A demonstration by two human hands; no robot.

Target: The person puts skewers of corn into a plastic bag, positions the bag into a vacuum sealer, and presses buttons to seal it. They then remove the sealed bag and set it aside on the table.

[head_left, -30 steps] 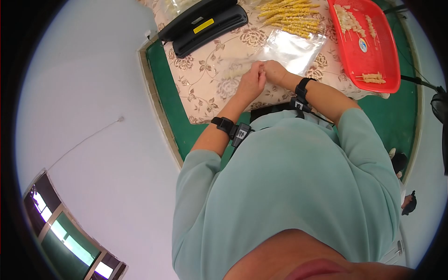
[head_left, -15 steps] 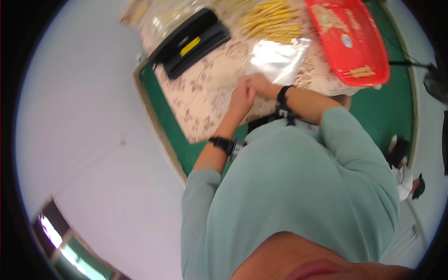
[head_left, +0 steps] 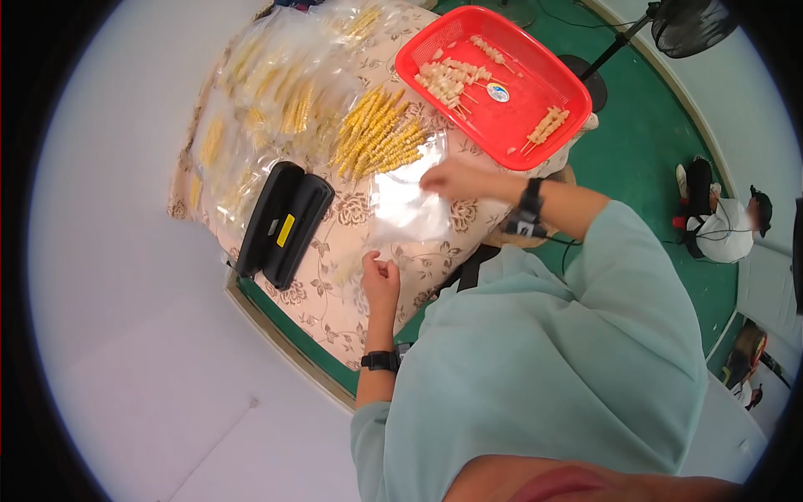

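Observation:
My left hand [head_left: 381, 280] is over the near part of the table, its fingers bent around what looks like the edge of a thin clear plastic bag [head_left: 345, 274], hardly visible against the cloth. My right hand [head_left: 449, 180] is above the right edge of a stack of clear plastic bags [head_left: 401, 209]. Its fingers curl downward and are slightly blurred; whether they hold anything does not show. Just beyond the stack lies a pile of yellow skewers [head_left: 376, 134]. To the left a black vacuum sealer [head_left: 288, 226] with a yellow label stands with its lid up.
A red plastic basket [head_left: 577, 100] at the far right holds pale skewers [head_left: 447, 79]. Filled clear bags [head_left: 268, 100] cover the table's far left. The cloth [head_left: 335, 322] is flowered. A fan [head_left: 690, 29] stands behind the basket; another person [head_left: 723, 230] is far off at right.
My hands were together near the bag stack; now they are apart, the right one over the stack's right edge and the left one nearer me. The camera view has shifted.

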